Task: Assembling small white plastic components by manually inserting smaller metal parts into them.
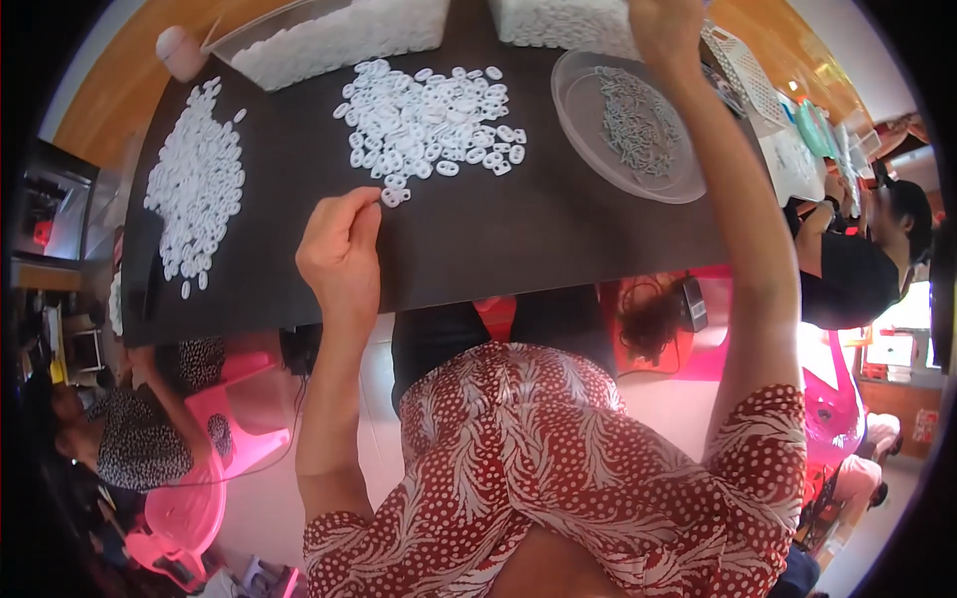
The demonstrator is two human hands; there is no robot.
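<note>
- Spreading widest: flat, dark-brown table [478, 239].
- Round, translucent plastic tray [583, 130], right side.
- Bare left hand [336, 244]: fingers curled narrow; whether holding, I cannot tell.
- Bare right hand [665, 35]: partly hidden, grip unclear.
- White, oval, holed, plastic-looking pieces [424, 120], heaped mid-table: likely light, stiff, slippery; pinch rims.

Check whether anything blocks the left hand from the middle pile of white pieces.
Nothing visible does: the left hand is at the near edge of the middle pile of white pieces, though whether it touches them is unclear.
</note>
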